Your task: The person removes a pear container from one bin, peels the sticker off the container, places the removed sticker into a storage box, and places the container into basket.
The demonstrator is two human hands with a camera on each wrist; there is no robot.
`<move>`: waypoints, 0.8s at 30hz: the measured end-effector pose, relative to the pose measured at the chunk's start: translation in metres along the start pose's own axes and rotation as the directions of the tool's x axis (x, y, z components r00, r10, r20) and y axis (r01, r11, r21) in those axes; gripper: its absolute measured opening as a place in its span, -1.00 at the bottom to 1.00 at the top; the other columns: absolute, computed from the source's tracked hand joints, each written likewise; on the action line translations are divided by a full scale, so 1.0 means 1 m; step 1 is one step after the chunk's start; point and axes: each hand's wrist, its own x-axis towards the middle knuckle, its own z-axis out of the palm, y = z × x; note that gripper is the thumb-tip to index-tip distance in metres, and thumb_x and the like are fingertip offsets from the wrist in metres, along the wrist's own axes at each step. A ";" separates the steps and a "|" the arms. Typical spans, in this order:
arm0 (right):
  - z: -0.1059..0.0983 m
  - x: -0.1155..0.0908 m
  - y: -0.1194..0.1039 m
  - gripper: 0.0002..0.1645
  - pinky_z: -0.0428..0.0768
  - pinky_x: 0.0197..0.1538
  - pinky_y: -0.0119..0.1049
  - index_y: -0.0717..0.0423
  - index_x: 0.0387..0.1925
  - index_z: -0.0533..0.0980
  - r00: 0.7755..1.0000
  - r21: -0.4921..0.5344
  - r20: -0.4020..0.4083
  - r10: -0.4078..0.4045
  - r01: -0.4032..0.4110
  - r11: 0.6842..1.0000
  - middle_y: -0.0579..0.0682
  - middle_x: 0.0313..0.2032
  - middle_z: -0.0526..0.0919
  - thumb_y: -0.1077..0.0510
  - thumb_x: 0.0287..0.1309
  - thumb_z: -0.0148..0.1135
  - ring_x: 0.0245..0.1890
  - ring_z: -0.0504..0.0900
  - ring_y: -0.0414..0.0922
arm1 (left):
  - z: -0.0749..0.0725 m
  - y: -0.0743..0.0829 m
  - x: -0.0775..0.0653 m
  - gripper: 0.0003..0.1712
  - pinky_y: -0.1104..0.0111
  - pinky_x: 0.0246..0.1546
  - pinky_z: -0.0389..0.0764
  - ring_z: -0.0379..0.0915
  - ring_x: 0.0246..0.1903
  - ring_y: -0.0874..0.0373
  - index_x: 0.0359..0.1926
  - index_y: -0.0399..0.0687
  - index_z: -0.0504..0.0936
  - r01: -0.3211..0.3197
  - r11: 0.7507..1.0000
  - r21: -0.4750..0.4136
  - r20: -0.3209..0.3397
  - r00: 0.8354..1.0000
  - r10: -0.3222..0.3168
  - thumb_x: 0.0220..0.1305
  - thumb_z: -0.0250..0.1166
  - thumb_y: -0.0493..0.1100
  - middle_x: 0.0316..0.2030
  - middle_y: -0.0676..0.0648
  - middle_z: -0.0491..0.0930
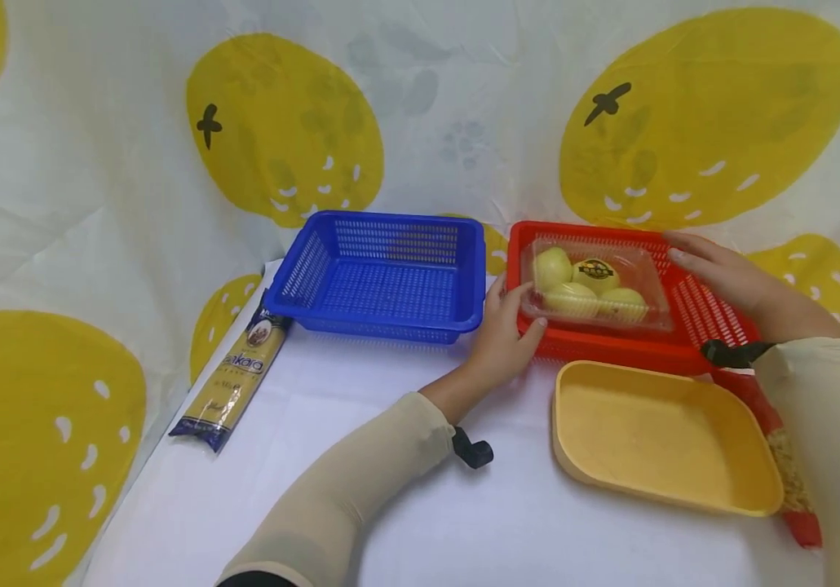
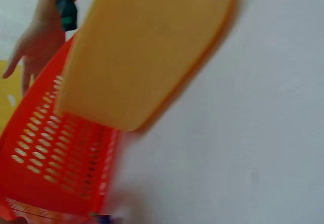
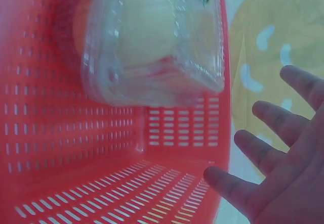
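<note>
A clear plastic box of round yellow-green fruit (image 1: pixel 589 285) sits inside the red basket (image 1: pixel 621 352), toward its left end. My left hand (image 1: pixel 502 333) is at the basket's left rim, index finger and thumb extended beside the box's near-left corner. Only a sliver of that hand shows in the left wrist view. Over the basket's far right rim is my right hand (image 1: pixel 731 281). In the right wrist view its fingers (image 3: pixel 271 115) are spread apart, with nothing between them. There, the box (image 3: pixel 147 42) rests some way from those fingertips.
Left of the red basket stands a blue basket (image 1: pixel 383 324), with a yellow pasta packet (image 1: pixel 240 379) beside it. A yellow plastic tub (image 1: pixel 662 436) lies in front of the red basket. A red packet (image 1: pixel 790 465) is partly hidden behind the tub and right sleeve. Patterned cloth hangs behind.
</note>
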 end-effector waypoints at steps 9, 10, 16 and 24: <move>-0.013 0.007 0.005 -0.09 -0.15 0.43 0.64 0.20 0.70 -0.06 0.995 -0.046 0.040 0.095 -0.093 0.995 0.41 0.65 -0.15 -0.26 0.68 -0.14 0.58 -0.19 0.53 | 0.012 -0.008 -0.002 -0.36 0.12 0.49 0.38 0.21 0.55 0.04 0.60 0.12 0.33 0.136 0.980 -0.144 -0.006 0.990 -0.138 0.61 0.22 -0.06 0.58 -0.06 0.23; -0.014 0.008 0.005 -0.07 -0.15 0.42 0.65 0.21 0.70 -0.08 0.993 -0.049 0.046 0.108 -0.106 0.993 0.42 0.65 -0.17 -0.28 0.67 -0.14 0.58 -0.20 0.54 | 0.012 -0.007 -0.002 -0.36 0.12 0.47 0.40 0.24 0.53 0.05 0.61 0.14 0.32 0.147 0.978 -0.150 0.003 0.989 -0.148 0.61 0.22 -0.05 0.56 -0.05 0.27; -0.014 0.014 0.011 0.05 -0.11 0.40 0.66 0.26 0.70 -0.17 0.982 -0.078 0.088 0.170 -0.163 0.984 0.48 0.64 -0.27 -0.37 0.63 -0.16 0.55 -0.23 0.59 | 0.012 -0.008 -0.003 -0.36 0.13 0.47 0.42 0.31 0.47 0.10 0.62 0.19 0.27 0.164 0.971 -0.172 0.046 0.986 -0.158 0.64 0.17 -0.01 0.49 -0.02 0.36; -0.002 0.029 0.011 0.16 -0.09 0.34 0.71 0.26 0.68 -0.36 0.961 -0.147 0.163 0.225 -0.202 0.968 0.60 0.57 -0.22 -0.43 0.61 -0.15 0.47 -0.17 0.65 | 0.011 -0.014 -0.002 -0.37 0.12 0.49 0.38 0.30 0.46 0.10 0.64 0.20 0.22 0.123 0.975 -0.185 0.063 0.992 -0.113 0.68 0.10 0.00 0.49 -0.05 0.34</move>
